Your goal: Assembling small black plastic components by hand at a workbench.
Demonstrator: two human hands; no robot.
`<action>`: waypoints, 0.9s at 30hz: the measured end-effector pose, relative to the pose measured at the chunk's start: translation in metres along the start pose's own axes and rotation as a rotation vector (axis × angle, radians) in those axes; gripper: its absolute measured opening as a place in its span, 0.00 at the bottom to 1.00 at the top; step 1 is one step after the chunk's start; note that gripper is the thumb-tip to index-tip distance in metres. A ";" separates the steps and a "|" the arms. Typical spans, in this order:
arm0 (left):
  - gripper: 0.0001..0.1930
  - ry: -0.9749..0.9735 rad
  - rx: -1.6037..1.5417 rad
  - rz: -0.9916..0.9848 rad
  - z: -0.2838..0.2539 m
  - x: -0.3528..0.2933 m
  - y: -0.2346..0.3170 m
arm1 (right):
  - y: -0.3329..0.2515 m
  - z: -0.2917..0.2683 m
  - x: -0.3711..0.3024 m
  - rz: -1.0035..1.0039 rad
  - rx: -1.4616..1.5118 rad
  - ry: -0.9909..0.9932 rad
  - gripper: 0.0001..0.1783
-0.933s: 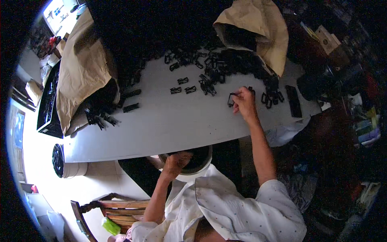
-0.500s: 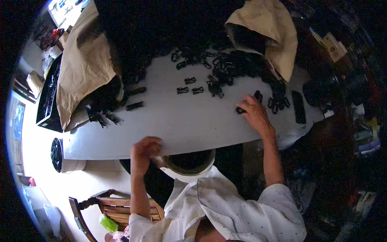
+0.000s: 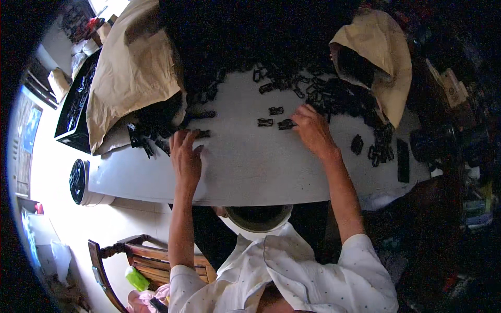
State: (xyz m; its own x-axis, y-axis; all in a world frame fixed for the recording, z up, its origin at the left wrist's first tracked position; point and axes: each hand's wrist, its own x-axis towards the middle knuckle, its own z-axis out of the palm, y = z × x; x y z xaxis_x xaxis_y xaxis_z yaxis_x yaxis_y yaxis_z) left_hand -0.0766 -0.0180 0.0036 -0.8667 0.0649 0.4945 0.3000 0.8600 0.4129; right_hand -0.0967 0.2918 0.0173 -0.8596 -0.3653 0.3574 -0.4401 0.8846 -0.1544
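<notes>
Head view: right hand (image 3: 313, 130) has fingertips on a small black piece (image 3: 285, 124) lying mid-desk (image 3: 250, 167), beside two similar pieces (image 3: 265, 122); can't tell if it's pinched. Left hand (image 3: 186, 156), fingers bent, touches or overlaps a dark strip (image 3: 202, 133) near the left paper bag (image 3: 133, 78); grip unclear. Small black piece probably light, stiff, a bit slick; best held by its long sides. Versus half a second ago: left hand was at the desk's front edge, right hand further right, where a dark oval piece (image 3: 357, 144) now lies uncovered.
</notes>
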 end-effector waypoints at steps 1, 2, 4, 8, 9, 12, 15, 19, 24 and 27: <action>0.21 0.000 0.003 -0.007 0.001 0.001 -0.001 | 0.000 0.003 0.002 -0.005 0.004 -0.004 0.16; 0.21 -0.002 -0.014 -0.010 0.001 0.002 -0.002 | -0.001 0.006 0.003 0.009 0.034 -0.014 0.16; 0.22 -0.004 -0.029 -0.016 0.003 0.003 -0.004 | 0.000 0.011 0.006 0.021 0.067 -0.026 0.16; 0.20 0.015 -0.006 0.018 0.007 0.006 -0.008 | -0.005 0.011 0.007 -0.024 -0.005 -0.056 0.17; 0.20 -0.035 0.003 -0.002 0.007 0.006 -0.009 | -0.007 0.011 0.007 -0.030 0.002 -0.049 0.17; 0.19 0.019 0.060 0.016 0.010 0.006 -0.008 | -0.001 0.014 0.008 -0.067 -0.040 -0.023 0.17; 0.18 -0.025 0.003 0.001 0.010 0.006 -0.014 | -0.002 0.013 0.007 -0.067 -0.037 0.070 0.17; 0.18 -0.001 0.029 0.023 0.011 0.005 -0.013 | -0.004 0.011 0.012 -0.017 -0.058 -0.050 0.15; 0.16 0.028 0.093 0.001 0.008 0.004 -0.009 | -0.001 0.025 0.010 -0.120 -0.137 -0.071 0.13; 0.15 -0.021 0.052 -0.018 0.006 0.003 -0.007 | -0.011 0.022 0.006 -0.152 -0.112 -0.087 0.13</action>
State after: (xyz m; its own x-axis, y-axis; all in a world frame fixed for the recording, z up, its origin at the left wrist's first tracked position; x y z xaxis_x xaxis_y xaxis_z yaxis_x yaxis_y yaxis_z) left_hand -0.0841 -0.0212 -0.0022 -0.8801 0.0594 0.4711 0.2637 0.8862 0.3810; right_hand -0.1029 0.2737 0.0010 -0.8068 -0.5165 0.2871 -0.5390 0.8423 0.0005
